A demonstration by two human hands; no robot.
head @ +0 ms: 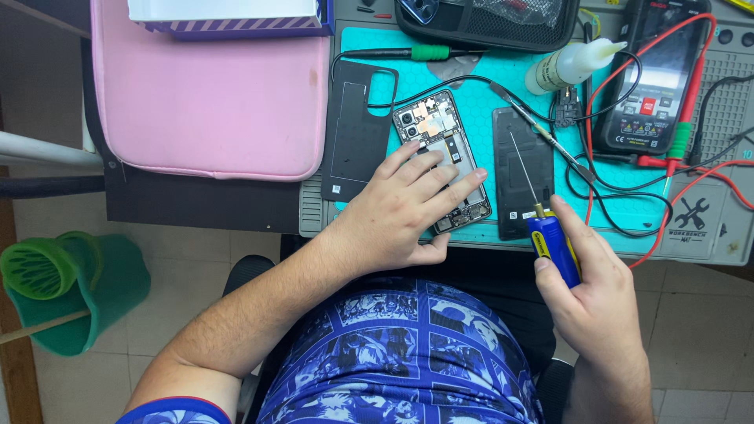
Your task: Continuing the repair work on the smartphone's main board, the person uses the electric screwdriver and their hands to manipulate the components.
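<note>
While the left hand is lying flat, fingers spread, on the fragile opened phone, the right hand is gripping the light screwdriver

On the bench lie one opened phone, two black panels, one blue-handled screwdriver, one white bottle, one multimeter and one pink pouch.

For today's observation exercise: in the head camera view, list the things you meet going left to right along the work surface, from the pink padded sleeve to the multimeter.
Pink padded sleeve → black phone back cover → opened phone with bare circuit board → flat black rectangular panel → white squeeze bottle → black and red multimeter.
</note>
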